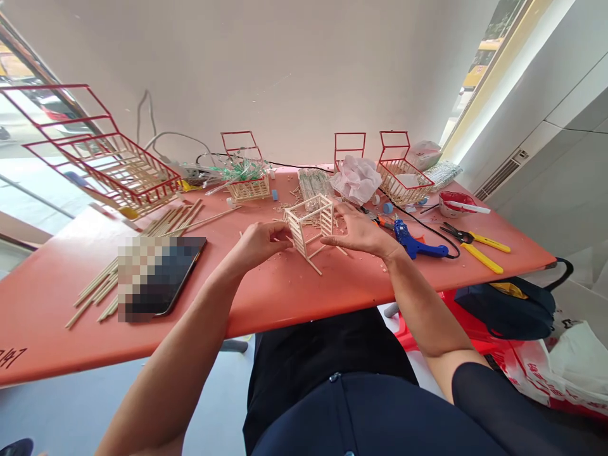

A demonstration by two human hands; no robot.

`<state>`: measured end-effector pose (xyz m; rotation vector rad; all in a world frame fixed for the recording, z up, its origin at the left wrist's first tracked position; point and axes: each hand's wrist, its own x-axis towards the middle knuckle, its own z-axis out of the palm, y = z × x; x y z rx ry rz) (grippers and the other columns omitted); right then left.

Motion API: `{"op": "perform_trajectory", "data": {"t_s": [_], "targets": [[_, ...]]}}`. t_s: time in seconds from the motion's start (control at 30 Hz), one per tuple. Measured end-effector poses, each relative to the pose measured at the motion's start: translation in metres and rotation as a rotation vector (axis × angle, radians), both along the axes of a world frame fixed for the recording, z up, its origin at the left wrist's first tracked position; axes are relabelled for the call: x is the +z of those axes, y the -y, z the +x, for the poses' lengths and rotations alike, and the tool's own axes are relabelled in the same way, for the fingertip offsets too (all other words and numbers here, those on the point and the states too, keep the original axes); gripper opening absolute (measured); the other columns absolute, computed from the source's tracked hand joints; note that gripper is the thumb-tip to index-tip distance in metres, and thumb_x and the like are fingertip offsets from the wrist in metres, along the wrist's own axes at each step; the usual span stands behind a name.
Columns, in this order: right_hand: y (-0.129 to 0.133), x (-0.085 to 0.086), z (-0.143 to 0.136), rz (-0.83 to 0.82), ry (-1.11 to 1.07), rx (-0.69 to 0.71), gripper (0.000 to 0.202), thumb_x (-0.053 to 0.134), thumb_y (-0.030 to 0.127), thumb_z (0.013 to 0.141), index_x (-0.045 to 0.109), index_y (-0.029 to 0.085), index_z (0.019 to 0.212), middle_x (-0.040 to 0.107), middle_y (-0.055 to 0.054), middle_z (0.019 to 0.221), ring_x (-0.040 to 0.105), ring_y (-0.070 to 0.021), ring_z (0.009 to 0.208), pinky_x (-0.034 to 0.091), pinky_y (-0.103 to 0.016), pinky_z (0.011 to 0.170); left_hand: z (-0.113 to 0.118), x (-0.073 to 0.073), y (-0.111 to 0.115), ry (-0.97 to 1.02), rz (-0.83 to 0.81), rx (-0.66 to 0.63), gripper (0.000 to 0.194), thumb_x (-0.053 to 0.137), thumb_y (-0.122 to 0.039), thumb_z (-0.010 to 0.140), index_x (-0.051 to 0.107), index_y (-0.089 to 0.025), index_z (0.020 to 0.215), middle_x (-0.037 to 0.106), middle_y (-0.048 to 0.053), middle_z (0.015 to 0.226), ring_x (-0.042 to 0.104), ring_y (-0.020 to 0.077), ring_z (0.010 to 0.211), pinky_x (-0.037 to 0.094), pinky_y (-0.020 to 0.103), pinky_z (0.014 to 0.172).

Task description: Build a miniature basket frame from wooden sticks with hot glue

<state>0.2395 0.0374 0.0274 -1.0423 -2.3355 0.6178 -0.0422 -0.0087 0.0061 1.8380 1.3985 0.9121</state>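
Note:
A small frame of pale wooden sticks [298, 235], with slatted sides, stands on the orange table [285, 303] between my hands. My left hand [262, 244] is at its left side, thumb and fingers drawn close together near the slats; whether they hold anything is hidden. On the right, my right hand [361, 235] has its thumb and fingers spread, close to the frame's right side. Short stick pieces lie behind and around the frame.
Loose sticks [97, 292] and a phone [183, 278] lie left. Red-rimmed stick baskets [128, 168] stand along the back. On the right are a blue glue gun [418, 246], yellow-handled pliers [482, 256], a red bowl [451, 206] and a black cord.

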Motion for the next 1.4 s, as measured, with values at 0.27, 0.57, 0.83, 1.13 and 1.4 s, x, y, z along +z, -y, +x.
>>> {"op": "perform_trajectory", "data": {"t_s": [0.27,0.57,0.83,1.13,1.4], "targets": [[0.021,0.017,-0.006,0.430,-0.367,0.007,0.046,0.058,0.056,0.108,0.067,0.027,0.143,0.064,-0.012,0.153,0.057,-0.0279,0.146,0.047,-0.050,0.124,0.017,0.024,0.022,0.344,0.373,0.447,0.018,0.080,-0.037,0.078,0.082,-0.023,0.090,0.080,0.004,0.091,0.072,0.0180,0.083,0.058,0.028,0.072],[0.027,0.014,-0.023,0.609,-0.280,0.030,0.022,0.057,0.029,0.110,0.077,0.026,0.120,0.069,-0.010,0.137,0.060,-0.0255,0.132,0.049,-0.048,0.119,0.057,0.012,0.067,0.299,0.552,0.511,0.008,0.081,-0.029,0.087,0.085,-0.024,0.093,0.079,0.001,0.090,0.070,0.0153,0.081,0.056,0.029,0.075],[0.025,0.014,-0.029,0.633,-0.224,0.010,0.018,0.060,0.030,0.110,0.076,0.025,0.116,0.070,-0.009,0.139,0.059,-0.0252,0.135,0.045,-0.048,0.120,0.068,0.012,0.061,0.296,0.541,0.539,0.005,0.081,-0.026,0.085,0.085,-0.024,0.088,0.079,0.000,0.086,0.066,0.0138,0.074,0.053,0.029,0.073],[0.020,0.011,-0.032,0.605,-0.223,0.018,0.018,0.061,0.032,0.110,0.077,0.027,0.111,0.071,-0.008,0.138,0.060,-0.0246,0.133,0.043,-0.046,0.119,0.072,0.015,0.058,0.272,0.502,0.564,0.008,0.080,-0.031,0.084,0.084,-0.024,0.087,0.079,0.000,0.086,0.066,0.0153,0.073,0.054,0.030,0.074],[0.022,0.013,-0.033,0.552,-0.213,0.026,0.020,0.059,0.034,0.110,0.078,0.029,0.111,0.071,-0.007,0.137,0.059,-0.0251,0.133,0.044,-0.046,0.119,0.075,0.018,0.056,0.260,0.494,0.579,0.010,0.078,-0.033,0.085,0.083,-0.024,0.084,0.078,0.001,0.084,0.066,0.0167,0.074,0.054,0.032,0.074]]}}
